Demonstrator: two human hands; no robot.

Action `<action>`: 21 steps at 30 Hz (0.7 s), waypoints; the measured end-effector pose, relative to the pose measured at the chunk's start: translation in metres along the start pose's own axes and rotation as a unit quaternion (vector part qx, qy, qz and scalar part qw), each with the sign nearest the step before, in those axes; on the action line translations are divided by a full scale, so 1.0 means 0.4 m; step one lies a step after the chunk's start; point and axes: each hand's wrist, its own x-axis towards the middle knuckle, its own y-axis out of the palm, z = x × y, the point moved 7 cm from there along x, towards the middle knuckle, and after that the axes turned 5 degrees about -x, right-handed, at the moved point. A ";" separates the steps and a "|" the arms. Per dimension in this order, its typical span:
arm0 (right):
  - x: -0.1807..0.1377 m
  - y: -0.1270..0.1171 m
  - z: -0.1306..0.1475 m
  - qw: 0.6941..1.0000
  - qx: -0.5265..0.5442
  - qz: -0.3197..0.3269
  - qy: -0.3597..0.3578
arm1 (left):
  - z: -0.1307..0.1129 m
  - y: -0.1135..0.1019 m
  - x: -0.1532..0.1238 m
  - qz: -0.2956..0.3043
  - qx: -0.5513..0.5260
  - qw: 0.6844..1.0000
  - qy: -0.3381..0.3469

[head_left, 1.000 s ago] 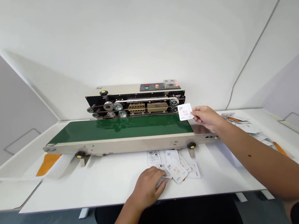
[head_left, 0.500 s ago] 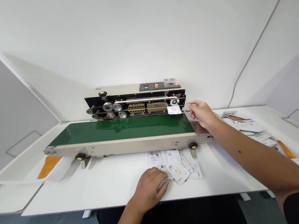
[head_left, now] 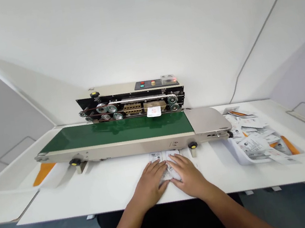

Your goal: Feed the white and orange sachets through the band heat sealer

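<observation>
A white table (head_left: 109, 188) holds a green-belted machine (head_left: 131, 129), straight beyond the left hand (head_left: 151, 179) and right hand (head_left: 189, 175); both lie flattened, fingers loosely spread, over packets (head_left: 155, 156). Ahead of them, a lone packet (head_left: 153, 112) juts from the machine.

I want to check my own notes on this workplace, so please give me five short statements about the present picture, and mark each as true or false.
1. The bare left hand and bare right hand are over small white printed packets. True.
2. The long, flat, smooth conveyor belt is red. False: the belt is green.
3. One white packet with rounded corners is held in the right hand. False: that packet is at the beige and black metal machine.
4. The white plastic bin on the right contains many packets. True.
5. The small glowing red light is on the machine's left end. False: the light is towards its right end.
</observation>
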 end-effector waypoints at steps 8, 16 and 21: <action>-0.013 -0.054 0.010 0.977 0.097 -0.177 -0.074 | 0.009 -0.020 0.021 -0.058 -0.024 0.998 -0.021; -0.033 -0.038 0.026 0.969 0.153 -0.140 -0.133 | -0.017 -0.052 -0.003 -0.063 -0.111 0.992 0.013; -0.041 -0.018 0.064 0.963 0.146 -0.079 -0.212 | 0.005 -0.037 -0.009 -0.053 -0.174 0.983 -0.030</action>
